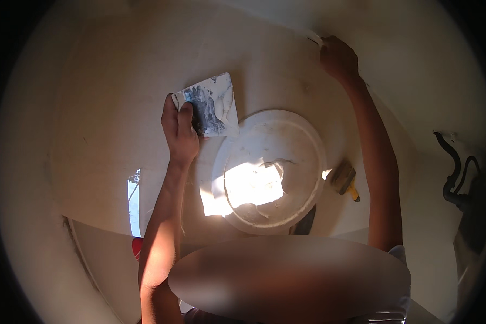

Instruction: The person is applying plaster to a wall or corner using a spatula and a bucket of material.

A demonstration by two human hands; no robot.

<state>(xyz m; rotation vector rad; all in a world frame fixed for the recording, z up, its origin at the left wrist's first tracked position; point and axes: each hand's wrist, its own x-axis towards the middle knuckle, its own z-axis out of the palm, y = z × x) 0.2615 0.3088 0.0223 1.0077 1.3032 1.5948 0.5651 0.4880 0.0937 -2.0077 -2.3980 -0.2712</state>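
Note:
My left hand [182, 135] grips a square metal plate [213, 105] by its left edge, with the thumb on its face. White and grey filler is smeared over that plate. Far off to the right, my right hand [340, 58] is closed around a thin, pale tool [315, 39], close to where the beige surface meets the pale wall. Only a small part of this tool shows past the fingers, so its exact kind is unclear. Between my arms is a round whitish tray [321, 143] with a raised rim and a patch of pale material, brightly sunlit, inside.
Right of the tray lies a brush-like tool [343, 177] with a yellow handle. A dark, flat object [304, 221] shows beside the tray's near rim. Black hoses [451, 162] hang at the right. Something red [137, 248] peeks out beside my left forearm.

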